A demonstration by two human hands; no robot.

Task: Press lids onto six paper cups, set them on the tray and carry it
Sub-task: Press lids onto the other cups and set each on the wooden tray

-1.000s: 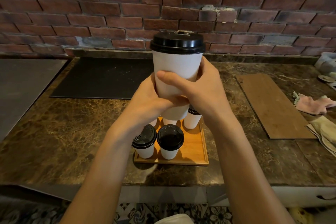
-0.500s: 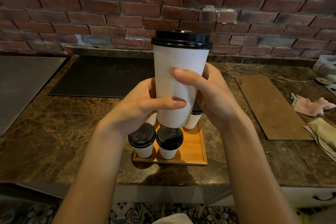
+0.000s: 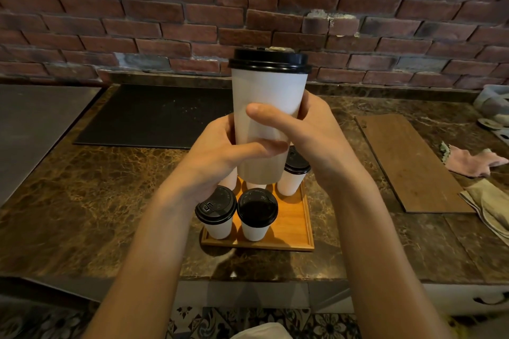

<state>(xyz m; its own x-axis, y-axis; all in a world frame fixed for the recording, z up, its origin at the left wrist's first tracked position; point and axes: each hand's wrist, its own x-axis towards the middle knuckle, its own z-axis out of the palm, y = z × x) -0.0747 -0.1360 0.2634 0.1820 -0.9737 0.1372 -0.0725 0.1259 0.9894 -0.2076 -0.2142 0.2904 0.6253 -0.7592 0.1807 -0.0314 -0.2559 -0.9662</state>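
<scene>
Both hands have slid lower on the raised cup (image 3: 268, 96) over the last second, so more white paper shows between the thumbs and the black lid (image 3: 269, 59). The left hand (image 3: 217, 154) wraps the lower wall with its thumb across the front. The right hand (image 3: 316, 140) grips from the other side, its thumb lying just above the left one. The lid sits level all round the rim and looks pressed home, though its far edge is hidden.

The cup hangs in the air above the back of the wooden tray (image 3: 297, 228), which rests on the tabletop (image 3: 96, 201). Two lidded cups (image 3: 254, 228) stand at the front of the tray and a third (image 3: 290, 181) at the back right. Parts of two more show behind the held cup. This is probably the sixth cup, so what remains is to set it on the bare front right corner and lift the tray.
</scene>
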